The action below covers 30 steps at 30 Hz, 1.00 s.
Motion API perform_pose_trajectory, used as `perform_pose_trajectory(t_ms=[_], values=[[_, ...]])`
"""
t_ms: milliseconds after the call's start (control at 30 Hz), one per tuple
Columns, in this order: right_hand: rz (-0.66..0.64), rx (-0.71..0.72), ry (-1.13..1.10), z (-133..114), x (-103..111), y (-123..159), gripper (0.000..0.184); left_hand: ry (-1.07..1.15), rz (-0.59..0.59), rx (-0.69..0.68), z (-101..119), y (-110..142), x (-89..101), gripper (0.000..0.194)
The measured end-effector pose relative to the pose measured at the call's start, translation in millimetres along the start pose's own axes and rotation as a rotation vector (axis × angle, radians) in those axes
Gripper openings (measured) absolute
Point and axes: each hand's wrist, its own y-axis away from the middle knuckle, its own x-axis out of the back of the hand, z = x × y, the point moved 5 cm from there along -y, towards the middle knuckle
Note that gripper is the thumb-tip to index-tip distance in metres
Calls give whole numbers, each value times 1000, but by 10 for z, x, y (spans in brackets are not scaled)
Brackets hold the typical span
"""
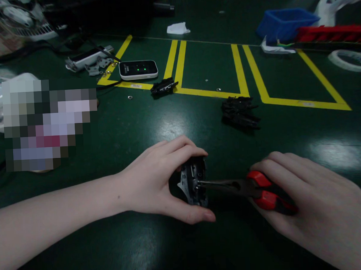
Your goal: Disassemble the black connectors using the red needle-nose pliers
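Note:
Between the thumb and fingers of my left hand (167, 180) is a small black plastic housing (194, 176), its ribbed inside facing right. A grey pointed edge shows on its left side. My right hand (311, 208) is closed around red-handled long-nose pliers (263, 191). Their thin jaws (219, 184) point left, and the tip meets the inside of the housing; whether it pinches a part there is too small to tell. Beyond my hands, a cluster of black plastic parts (240, 111) lies on the dark green table (137, 242).
Yellow tape lines (211, 92) mark the table. A white-edged black device (138, 70) with green lights stands near another black part (164, 87). At the back right are a blue bin (286, 22), a red-bristled brush (332, 33) and a tape roll (350, 60). Metal pieces (100, 66) lie left.

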Motion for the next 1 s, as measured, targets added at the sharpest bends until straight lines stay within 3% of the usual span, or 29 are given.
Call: perform_pose_trajectory(t_ms=[233,467,667,833,1000], values=[[23,5,2,-12,41,-23,20,-21,-14,71,17,-13,2,78],[11,30,39,-61,16,-37,14,10,24,-17,23,-2,10,74],[-101,-122,-187,9,-93,9,5,-45,65,-63,41,21,16,72],[-136,-182,-248,55,-184,81,7,-66,49,-10,32,7,18,73],[-73,-101,-163,12,-103,39,6,-26,36,37,21,3,17,80]])
